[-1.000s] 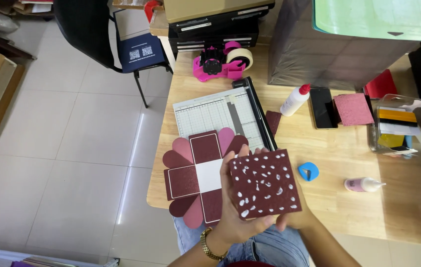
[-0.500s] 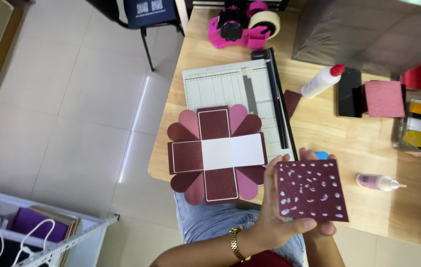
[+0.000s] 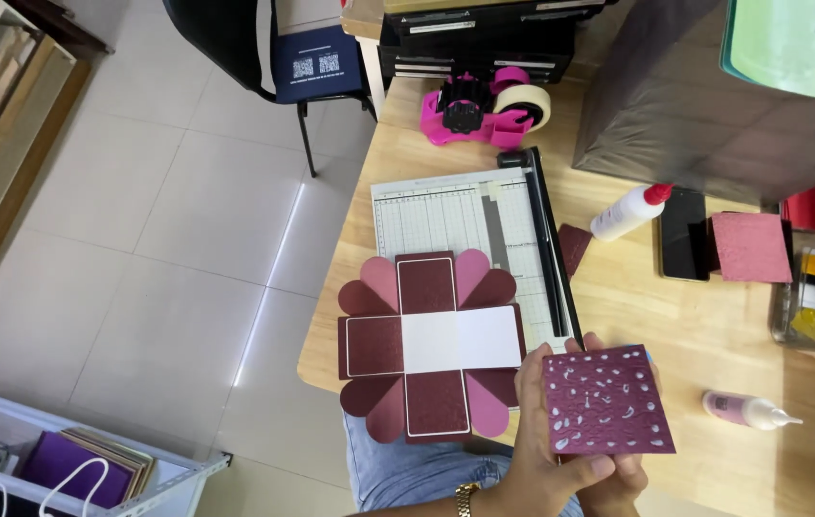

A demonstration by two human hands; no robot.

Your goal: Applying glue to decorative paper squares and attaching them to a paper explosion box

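The person holds a square maroon lid (image 3: pixel 606 400) with small white marks on its top, at the near right part of the scene, above the near edge of the wooden surface (image 3: pixel 694 316). The lid is square, so it has no clear long axis; its patterned face looks up to the camera, and its sides are turned only a little from the edges of the surface. The left hand (image 3: pixel 534 450) has its grip closed on the lid's left and near edges, with the thumb lying along the left side. The right hand (image 3: pixel 623 479) is under the lid and mostly hidden; a few fingers show at the near edge, and it seems to support the lid, but its grip cannot be told.

Just left of the lid, an unfolded maroon box (image 3: pixel 431 345) lies flat on the surface, with heart-shaped flaps and a white square in the middle. Farther away lies a paper trimmer (image 3: pixel 469 225), and beyond it a pink tape dispenser (image 3: pixel 484 105). To the right are a white glue bottle (image 3: pixel 629 211), a black phone (image 3: pixel 684 235), a pink square pad (image 3: pixel 752 247) and a small pink bottle (image 3: pixel 747 410).

The floor (image 3: pixel 158 239) has pale tiles. A dark chair (image 3: pixel 264 53) stands far left, and a white shelf (image 3: pixel 82 469) with paper is at the near left.
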